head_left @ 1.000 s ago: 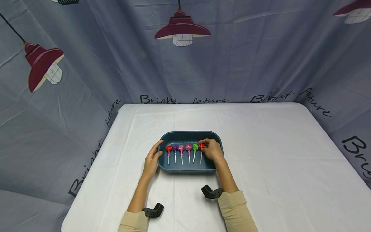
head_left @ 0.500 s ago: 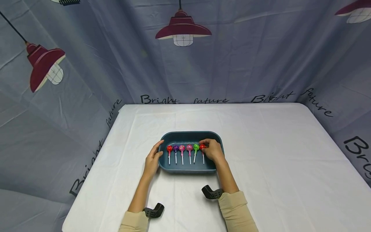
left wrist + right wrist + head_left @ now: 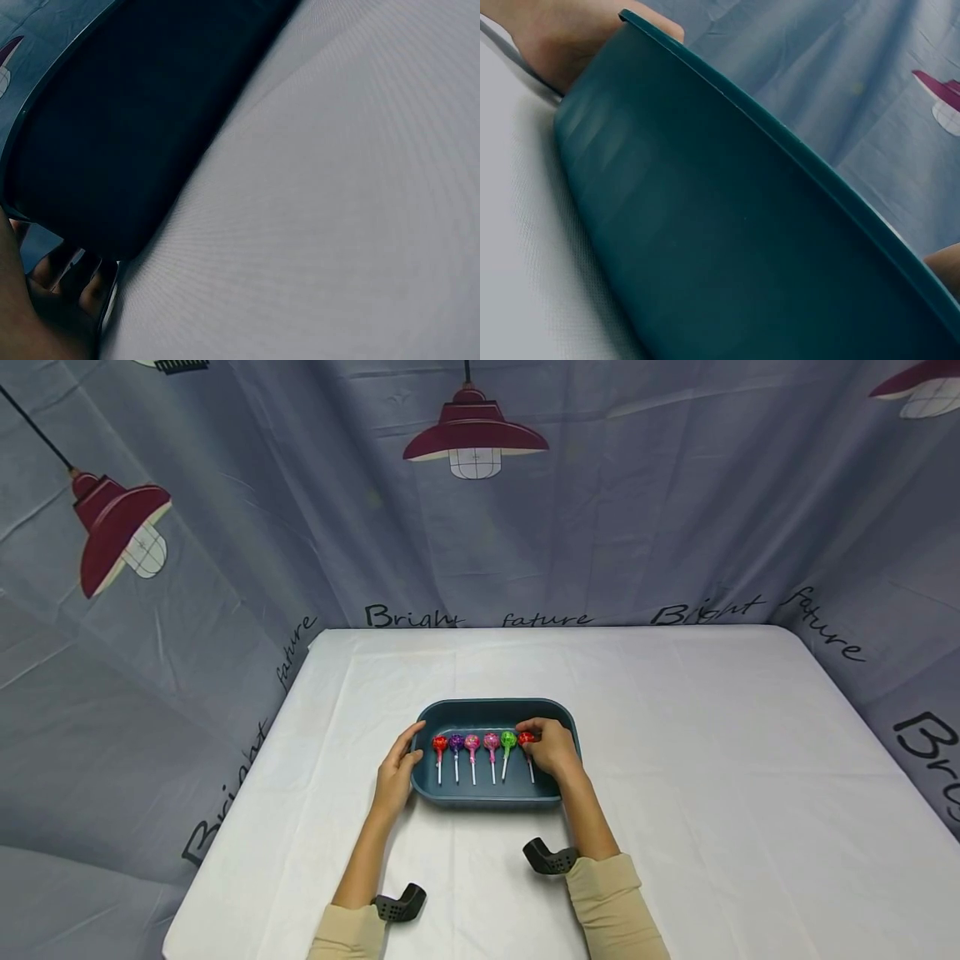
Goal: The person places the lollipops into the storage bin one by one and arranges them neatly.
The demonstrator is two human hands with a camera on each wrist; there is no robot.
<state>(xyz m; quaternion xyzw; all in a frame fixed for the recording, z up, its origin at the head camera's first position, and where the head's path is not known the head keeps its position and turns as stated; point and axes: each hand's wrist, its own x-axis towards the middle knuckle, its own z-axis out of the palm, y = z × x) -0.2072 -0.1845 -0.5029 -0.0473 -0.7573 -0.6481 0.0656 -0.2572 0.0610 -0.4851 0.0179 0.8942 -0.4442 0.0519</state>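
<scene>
A dark teal tray stands on the white table and holds a row of lollipops. From left to right come a red lollipop, a purple one, two pink ones and a green lollipop. At the right end, my right hand pinches another red lollipop by its head, its stick slanting toward the lower right. My left hand holds the tray's left end, thumb at the rim; its fingers show against the end wall in the left wrist view. The tray's outer wall hides the lollipops from the right wrist view.
White cloth covers the table. Behind it hangs a grey-blue curtain printed with red lamps and lettering. Each wrist wears a black bracket.
The stick of the right-hand red lollipop has swung to the right at its lower end, from nearly straight to slanted. The left hand and the tray have stayed in place.
</scene>
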